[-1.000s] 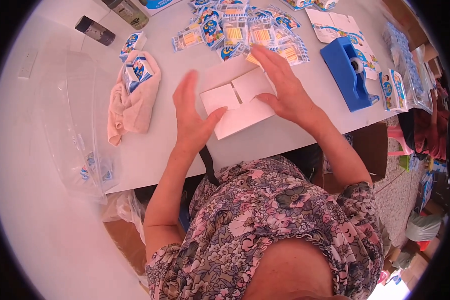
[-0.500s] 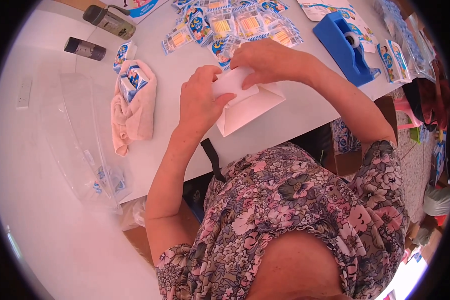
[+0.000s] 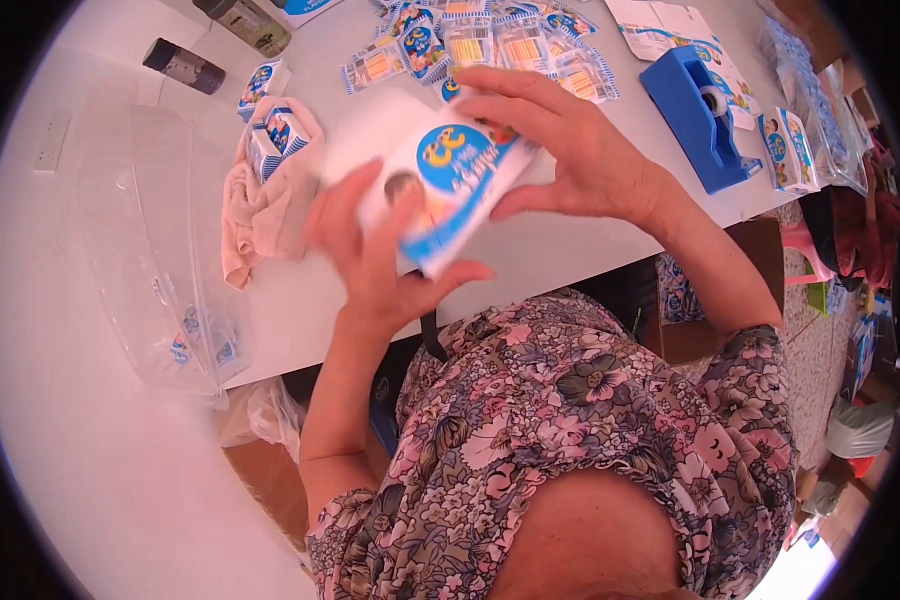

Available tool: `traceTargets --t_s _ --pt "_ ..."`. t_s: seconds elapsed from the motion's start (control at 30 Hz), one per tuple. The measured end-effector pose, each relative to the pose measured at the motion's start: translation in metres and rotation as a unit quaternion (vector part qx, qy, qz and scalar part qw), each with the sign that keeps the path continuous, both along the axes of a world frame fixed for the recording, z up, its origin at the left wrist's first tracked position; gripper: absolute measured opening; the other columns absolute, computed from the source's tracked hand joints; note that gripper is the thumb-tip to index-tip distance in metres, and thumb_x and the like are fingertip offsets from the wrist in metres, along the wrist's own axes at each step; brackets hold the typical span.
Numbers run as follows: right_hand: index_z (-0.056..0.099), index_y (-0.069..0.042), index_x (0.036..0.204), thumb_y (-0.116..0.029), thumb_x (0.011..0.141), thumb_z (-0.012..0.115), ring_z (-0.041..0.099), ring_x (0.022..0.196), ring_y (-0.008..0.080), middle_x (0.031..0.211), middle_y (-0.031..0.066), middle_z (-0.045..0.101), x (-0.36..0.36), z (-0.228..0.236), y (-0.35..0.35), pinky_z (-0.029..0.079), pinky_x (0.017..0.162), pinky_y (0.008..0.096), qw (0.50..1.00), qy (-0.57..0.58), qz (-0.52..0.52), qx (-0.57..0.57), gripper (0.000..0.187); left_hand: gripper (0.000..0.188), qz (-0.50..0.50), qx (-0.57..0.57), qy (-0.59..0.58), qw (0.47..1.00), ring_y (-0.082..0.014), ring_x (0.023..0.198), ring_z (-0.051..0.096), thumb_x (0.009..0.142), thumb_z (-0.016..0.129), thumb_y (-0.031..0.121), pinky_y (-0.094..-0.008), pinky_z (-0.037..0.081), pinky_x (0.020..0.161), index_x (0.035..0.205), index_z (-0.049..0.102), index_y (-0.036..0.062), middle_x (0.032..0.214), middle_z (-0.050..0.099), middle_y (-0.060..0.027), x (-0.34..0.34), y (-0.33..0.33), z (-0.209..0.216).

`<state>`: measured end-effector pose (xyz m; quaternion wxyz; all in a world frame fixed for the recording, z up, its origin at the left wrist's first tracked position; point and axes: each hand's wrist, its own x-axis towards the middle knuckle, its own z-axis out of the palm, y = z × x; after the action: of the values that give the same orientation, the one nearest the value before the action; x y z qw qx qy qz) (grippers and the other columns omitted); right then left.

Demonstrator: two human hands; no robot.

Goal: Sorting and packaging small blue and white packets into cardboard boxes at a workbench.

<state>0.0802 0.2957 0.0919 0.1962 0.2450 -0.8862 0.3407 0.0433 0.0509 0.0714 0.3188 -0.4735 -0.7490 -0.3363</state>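
Note:
Between my hands is a small white carton point(image 3: 460, 195) with a blue oval and a printed picture on the face I see, tilted above the table. My right hand point(image 3: 590, 155) grips its right end, fingers over the far edge and thumb at the near edge. At the other end my left hand point(image 3: 375, 260), partly smeared by motion, has its fingers over the printed face and its thumb along the near side. A pale flap appears to stand out blurred at the carton's far left. Just beyond lies a pile of clear sachets point(image 3: 480, 45) with yellowish sticks inside.
A blue tape dispenser point(image 3: 685, 115) stands on the right, near flat printed cartons point(image 3: 670, 35) and a standing carton point(image 3: 788, 150). To the left lie a pink cloth point(image 3: 270, 215) with small packs, a clear plastic bin point(image 3: 160, 290), a dark jar point(image 3: 185, 68) and a bottle point(image 3: 250, 25).
The carton has been lifted and turned, so its printed face shows instead of plain white. My right hand has shifted right and my left hand lower.

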Motion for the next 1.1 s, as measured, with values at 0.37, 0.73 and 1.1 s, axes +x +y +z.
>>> traceTargets --t_s 0.37,0.73,1.1 --pt "0.060 -0.005 0.118 -0.013 0.067 0.077 0.053 0.113 0.0305 0.110 0.0101 0.058 -0.016 -0.088 -0.026 0.040 0.101 0.0441 0.958 0.098 0.152 0.225 0.054 0.079 0.048 0.035 -0.186 0.981 -0.0373 0.128 0.035 0.063 0.087 0.046 -0.0524 0.027 0.108 0.128 0.057 0.0125 0.139 0.042 -0.0125 0.006 -0.029 -0.067" --pt "0.061 0.000 0.110 -0.015 0.080 0.072 0.058 0.108 0.0340 0.116 0.0150 0.062 -0.035 -0.147 0.026 0.049 0.089 0.0424 0.976 0.081 -0.153 0.134 0.035 0.075 0.135 -0.120 -0.042 0.983 -0.0344 0.127 0.044 0.063 0.086 0.029 -0.0512 0.029 0.106 0.130 0.057 0.0103 0.135 0.054 -0.0107 -0.016 -0.017 -0.044" --pt "0.072 -0.002 0.090 -0.034 0.087 0.069 0.064 0.080 0.0250 0.088 0.0077 0.069 -0.044 -0.090 0.084 0.050 0.068 0.0395 0.923 -0.133 -0.353 -0.078 0.033 0.029 -0.087 -0.114 -0.143 0.979 -0.0248 0.086 0.059 0.075 0.070 0.006 -0.0384 0.045 0.078 0.102 0.063 0.0081 0.094 0.062 -0.0054 -0.009 0.080 -0.107"
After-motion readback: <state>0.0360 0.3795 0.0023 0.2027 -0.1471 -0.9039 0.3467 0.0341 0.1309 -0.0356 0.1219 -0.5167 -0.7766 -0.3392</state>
